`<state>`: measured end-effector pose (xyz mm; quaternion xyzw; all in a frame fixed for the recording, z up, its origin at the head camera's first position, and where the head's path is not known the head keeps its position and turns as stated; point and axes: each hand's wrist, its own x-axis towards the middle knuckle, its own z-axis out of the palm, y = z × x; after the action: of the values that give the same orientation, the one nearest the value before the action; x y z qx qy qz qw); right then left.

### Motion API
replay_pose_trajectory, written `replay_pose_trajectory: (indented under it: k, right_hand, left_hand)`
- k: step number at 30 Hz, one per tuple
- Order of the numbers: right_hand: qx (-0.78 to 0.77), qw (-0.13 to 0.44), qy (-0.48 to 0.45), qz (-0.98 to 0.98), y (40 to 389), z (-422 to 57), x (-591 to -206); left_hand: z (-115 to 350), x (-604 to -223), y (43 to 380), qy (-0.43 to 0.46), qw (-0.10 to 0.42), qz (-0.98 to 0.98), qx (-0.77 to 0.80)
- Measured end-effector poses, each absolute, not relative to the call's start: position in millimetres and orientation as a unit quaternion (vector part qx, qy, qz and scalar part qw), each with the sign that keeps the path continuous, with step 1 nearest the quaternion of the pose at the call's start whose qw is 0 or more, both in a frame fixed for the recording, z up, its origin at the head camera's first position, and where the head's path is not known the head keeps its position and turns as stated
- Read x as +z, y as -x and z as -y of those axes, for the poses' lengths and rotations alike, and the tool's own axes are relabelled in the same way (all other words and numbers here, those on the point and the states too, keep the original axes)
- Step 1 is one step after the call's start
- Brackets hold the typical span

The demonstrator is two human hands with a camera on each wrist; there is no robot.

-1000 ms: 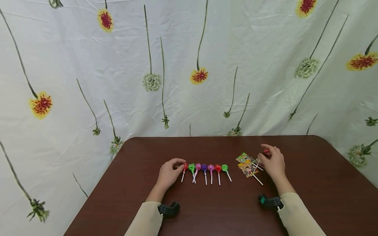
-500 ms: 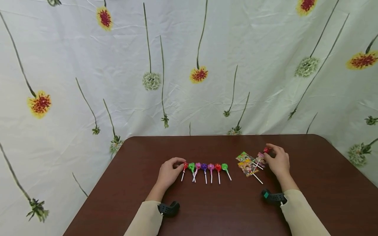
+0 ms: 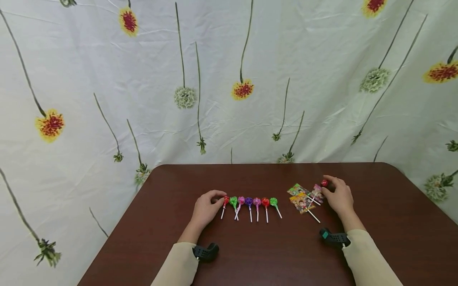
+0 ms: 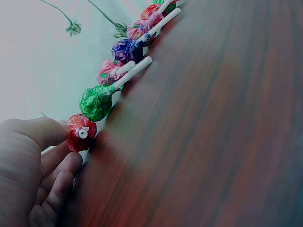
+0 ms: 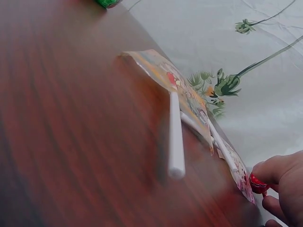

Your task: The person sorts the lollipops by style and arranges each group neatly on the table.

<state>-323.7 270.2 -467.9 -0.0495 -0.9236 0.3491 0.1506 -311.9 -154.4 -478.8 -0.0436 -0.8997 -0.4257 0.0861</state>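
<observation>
Several round lollipops (image 3: pixel 248 202) in red, green, pink and purple wrappers lie in a row on the brown table (image 3: pixel 250 254). My left hand (image 3: pixel 206 207) rests at the row's left end, thumb and curled fingers pinching the head of the end red lollipop (image 4: pixel 81 133) (image 3: pixel 225 201). To the right lie three flat lollipops in picture wrappers (image 3: pixel 301 203) (image 5: pixel 175 80) with white sticks. Just beyond them my right hand (image 3: pixel 338 195) pinches a small red lollipop (image 3: pixel 324 183) (image 5: pixel 258 184) between thumb and fingers, low over the table.
A white cloth with printed flowers (image 3: pixel 243 89) hangs behind the table's far edge. Black wrist mounts (image 3: pixel 205 252) (image 3: pixel 334 237) sit on both cream sleeves. Bare tabletop stretches near me and to either side.
My right hand has drifted slightly right and away with the small red lollipop. The left hand and the row have stayed put.
</observation>
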Motion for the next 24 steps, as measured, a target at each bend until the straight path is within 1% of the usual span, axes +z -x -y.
replay_pose_trajectory:
  k: [9, 16, 24]
  right_hand:
    - [0.357, 0.174, 0.051, 0.916, 320.1, -269.5, -468.7]
    - [0.361, 0.186, 0.054, 0.912, 318.5, -269.3, -470.3]
    - [0.363, 0.19, 0.065, 0.91, 317.9, -267.4, -471.5]
  left_hand:
    - [153.8, -477.4, 311.1, 0.049, 0.097, 0.896, -0.43]
    - [152.8, -477.1, 310.3, 0.045, 0.095, 0.898, -0.428]
    - [152.6, -477.1, 309.6, 0.044, 0.095, 0.897, -0.43]
